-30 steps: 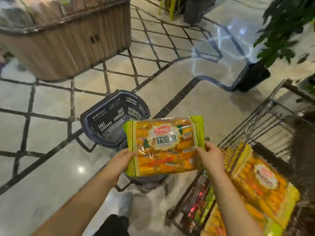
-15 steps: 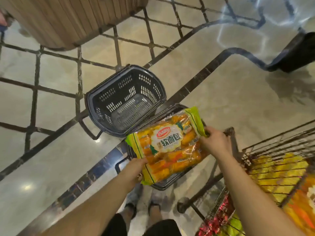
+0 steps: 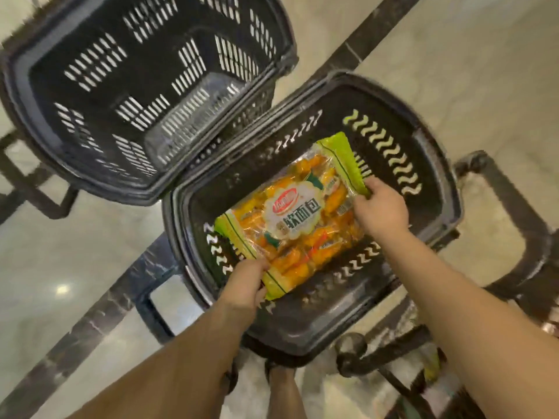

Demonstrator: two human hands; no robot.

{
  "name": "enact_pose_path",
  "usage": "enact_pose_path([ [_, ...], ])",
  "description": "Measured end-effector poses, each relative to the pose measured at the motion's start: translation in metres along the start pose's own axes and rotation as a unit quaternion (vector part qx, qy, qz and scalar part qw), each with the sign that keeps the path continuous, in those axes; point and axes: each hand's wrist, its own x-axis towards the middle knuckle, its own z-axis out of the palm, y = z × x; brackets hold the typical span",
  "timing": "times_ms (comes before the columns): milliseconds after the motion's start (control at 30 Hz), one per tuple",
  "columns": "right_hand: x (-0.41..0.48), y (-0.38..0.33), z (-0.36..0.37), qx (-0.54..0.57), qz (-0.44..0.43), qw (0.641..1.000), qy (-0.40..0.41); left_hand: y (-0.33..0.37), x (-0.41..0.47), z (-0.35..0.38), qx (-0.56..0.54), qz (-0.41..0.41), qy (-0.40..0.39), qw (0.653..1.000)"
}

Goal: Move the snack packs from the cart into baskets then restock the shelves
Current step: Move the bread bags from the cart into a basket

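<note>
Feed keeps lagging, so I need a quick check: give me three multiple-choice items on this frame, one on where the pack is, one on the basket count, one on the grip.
1. Where is the snack pack?
A. within the near basket
B. on a shelf
C. flat on the floor

2. How many baskets show?
A. one
B. two
C. three

3. How is the pack held?
A. by one hand only
B. by no hand
C. by both hands at its ends

Key: 1 A, the pack sits inside the near basket's rim. 2 B, the near one and the far basket beside it. 3 C, the left hand and the right hand each grip a green end.
</note>
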Motion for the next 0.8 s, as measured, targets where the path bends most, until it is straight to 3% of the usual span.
enact_pose_path([
  [133,0.041,0.019,0.042,-0.003,0.023,0.999,-0.041,-0.009,0.064,0.017,0.015,-0.023,-0.010,1.000],
  [300,0.087,0.036,0.089,-0.033,0.020,0.995,-0.088,-0.012,0.133,0.039,0.023,-0.045,0.037,0.998],
  [567,0.122,0.053,0.135,-0.064,0.027,0.990,-0.119,-0.019,0.177,0.056,0.044,-0.059,0.034,0.997],
  [733,0.116,0.051,0.136,-0.047,0.039,0.987,-0.149,-0.014,0.177,0.059,0.130,-0.043,0.068,0.988],
  [800,0.109,0.048,0.130,-0.050,0.042,0.986,-0.155,-0.009,0.169,0.056,0.195,0.001,0.061,0.979],
])
